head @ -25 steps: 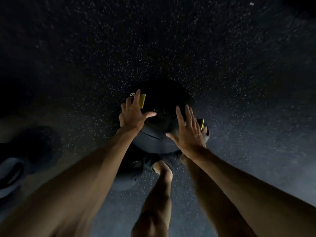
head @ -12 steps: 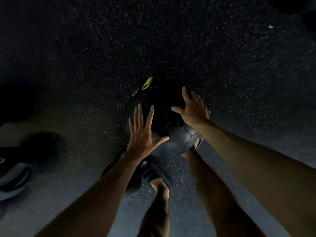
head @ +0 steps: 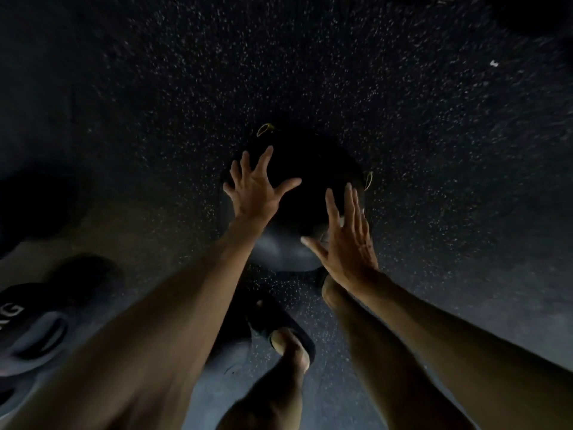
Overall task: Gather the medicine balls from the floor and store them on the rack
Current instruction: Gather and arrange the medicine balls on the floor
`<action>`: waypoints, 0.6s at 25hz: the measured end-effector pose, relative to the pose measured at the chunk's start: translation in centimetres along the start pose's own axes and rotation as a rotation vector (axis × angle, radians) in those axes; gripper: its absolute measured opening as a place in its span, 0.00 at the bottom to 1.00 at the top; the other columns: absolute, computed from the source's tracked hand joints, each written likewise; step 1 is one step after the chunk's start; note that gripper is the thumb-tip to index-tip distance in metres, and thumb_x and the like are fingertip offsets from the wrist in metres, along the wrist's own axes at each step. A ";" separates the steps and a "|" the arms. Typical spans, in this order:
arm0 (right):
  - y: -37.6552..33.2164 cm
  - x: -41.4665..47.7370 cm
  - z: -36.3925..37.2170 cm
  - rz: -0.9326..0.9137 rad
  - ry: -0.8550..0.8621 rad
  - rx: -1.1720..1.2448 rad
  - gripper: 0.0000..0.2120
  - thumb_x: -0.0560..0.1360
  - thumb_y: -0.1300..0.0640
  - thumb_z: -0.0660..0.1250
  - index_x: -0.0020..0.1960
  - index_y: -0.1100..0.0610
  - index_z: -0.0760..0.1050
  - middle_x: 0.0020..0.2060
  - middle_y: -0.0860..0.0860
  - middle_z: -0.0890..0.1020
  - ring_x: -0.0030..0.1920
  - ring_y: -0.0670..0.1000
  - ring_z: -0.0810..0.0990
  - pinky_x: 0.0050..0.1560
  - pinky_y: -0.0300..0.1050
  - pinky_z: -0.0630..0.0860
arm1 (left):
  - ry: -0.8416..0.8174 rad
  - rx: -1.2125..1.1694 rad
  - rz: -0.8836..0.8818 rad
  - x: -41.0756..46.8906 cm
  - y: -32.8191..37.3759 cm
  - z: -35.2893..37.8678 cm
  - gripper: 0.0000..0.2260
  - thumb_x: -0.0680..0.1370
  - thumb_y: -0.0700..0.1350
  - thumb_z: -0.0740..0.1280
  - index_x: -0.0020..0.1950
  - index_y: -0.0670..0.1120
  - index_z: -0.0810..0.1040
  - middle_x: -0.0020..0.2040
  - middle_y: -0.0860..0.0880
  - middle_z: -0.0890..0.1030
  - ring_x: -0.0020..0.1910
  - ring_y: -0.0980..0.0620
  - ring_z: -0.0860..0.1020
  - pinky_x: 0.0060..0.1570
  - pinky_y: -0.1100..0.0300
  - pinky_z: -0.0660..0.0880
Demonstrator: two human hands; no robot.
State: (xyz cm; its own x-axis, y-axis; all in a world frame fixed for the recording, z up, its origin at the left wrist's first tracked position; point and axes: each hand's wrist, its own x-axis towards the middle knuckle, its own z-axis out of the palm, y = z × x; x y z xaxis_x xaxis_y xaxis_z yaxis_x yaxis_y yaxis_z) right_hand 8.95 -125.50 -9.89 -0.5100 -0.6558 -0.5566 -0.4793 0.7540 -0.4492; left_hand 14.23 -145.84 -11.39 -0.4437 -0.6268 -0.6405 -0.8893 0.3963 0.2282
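A black medicine ball with small yellow markings lies on the dark speckled floor in the middle of the view. My left hand rests on its upper left side with fingers spread straight. My right hand lies flat against its lower right side, fingers straight and together. The far half of the ball is lost in shadow. No rack is in view.
A dark weight plate with white lettering lies at the left edge, with another dark round thing behind it. My sandalled foot stands just below the ball, and my other leg is near my right wrist.
The ball has turned between my hands. My left hand moved up to its upper left side. My right hand dropped from the top right to the lower right side.
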 end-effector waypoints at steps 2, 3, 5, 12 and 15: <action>0.0 0.9 -0.3 -0.007 -0.005 -0.028 0.54 0.72 0.29 0.65 0.81 0.50 0.35 0.80 0.60 0.38 0.81 0.58 0.39 0.79 0.60 0.51 | 0.018 0.000 -0.058 2.6 1.7 -1.0 0.37 0.73 0.72 0.62 0.78 0.59 0.60 0.79 0.43 0.59 0.78 0.39 0.55 0.69 0.31 0.57; -0.2 2.1 -0.7 0.007 -0.013 -0.014 0.56 0.71 0.30 0.67 0.81 0.49 0.35 0.80 0.60 0.38 0.80 0.58 0.39 0.79 0.61 0.51 | 0.025 -0.017 -0.073 3.8 2.3 -1.4 0.35 0.74 0.71 0.61 0.78 0.57 0.62 0.79 0.44 0.61 0.77 0.40 0.57 0.70 0.32 0.57; -0.8 5.0 -2.0 0.040 -0.016 0.028 0.55 0.71 0.32 0.68 0.81 0.48 0.34 0.80 0.59 0.38 0.80 0.59 0.39 0.79 0.61 0.50 | 0.041 -0.060 -0.061 5.9 2.9 -2.1 0.31 0.78 0.68 0.60 0.77 0.54 0.64 0.77 0.44 0.64 0.76 0.41 0.60 0.72 0.36 0.57; -3.0 16.3 -7.6 0.309 0.023 0.081 0.46 0.75 0.30 0.61 0.81 0.43 0.40 0.81 0.55 0.48 0.80 0.61 0.48 0.77 0.63 0.56 | 0.088 -0.002 0.406 7.5 0.3 -5.6 0.38 0.77 0.70 0.56 0.81 0.51 0.56 0.80 0.39 0.55 0.79 0.39 0.54 0.75 0.38 0.56; -4.7 21.3 -9.7 0.516 0.104 0.182 0.39 0.77 0.31 0.57 0.81 0.46 0.49 0.79 0.56 0.57 0.78 0.61 0.56 0.74 0.63 0.59 | -0.003 0.090 0.512 7.7 -0.8 -7.3 0.45 0.73 0.74 0.60 0.82 0.54 0.47 0.82 0.40 0.46 0.81 0.40 0.47 0.75 0.35 0.54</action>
State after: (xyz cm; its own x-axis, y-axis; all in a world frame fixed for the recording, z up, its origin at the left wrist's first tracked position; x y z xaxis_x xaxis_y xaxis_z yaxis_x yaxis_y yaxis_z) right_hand -6.58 -143.35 -12.83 -0.7184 -0.1926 -0.6684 -0.0219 0.9667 -0.2550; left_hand 10.72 -155.92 -11.18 -0.8190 -0.3355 -0.4655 -0.5453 0.7076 0.4494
